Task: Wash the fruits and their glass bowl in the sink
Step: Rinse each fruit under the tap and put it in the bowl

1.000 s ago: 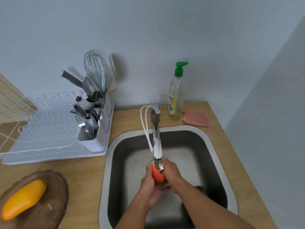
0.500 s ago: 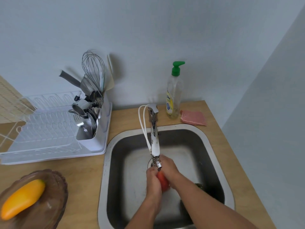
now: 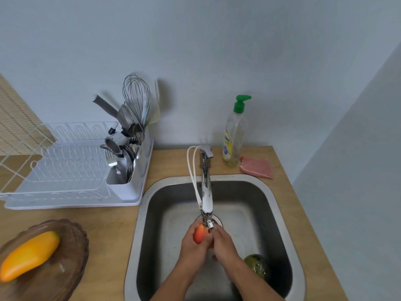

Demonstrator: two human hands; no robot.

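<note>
An orange-red fruit is held between both hands just under the faucet spout, over the steel sink. My left hand cups it from the left and my right hand presses on it from the right. A green avocado-like fruit lies in the sink's right front corner. The brown glass bowl stands on the counter at the lower left with a yellow-orange mango in it.
A white dish rack with a utensil holder full of cutlery and a whisk stands left of the sink. A soap bottle with a green pump and a pink cloth sit behind the sink. A wall closes the right side.
Both hands have turned the orange-red fruit under the spout: it showed between the fingers, slid lower and rightward, and now shows at the left again.
</note>
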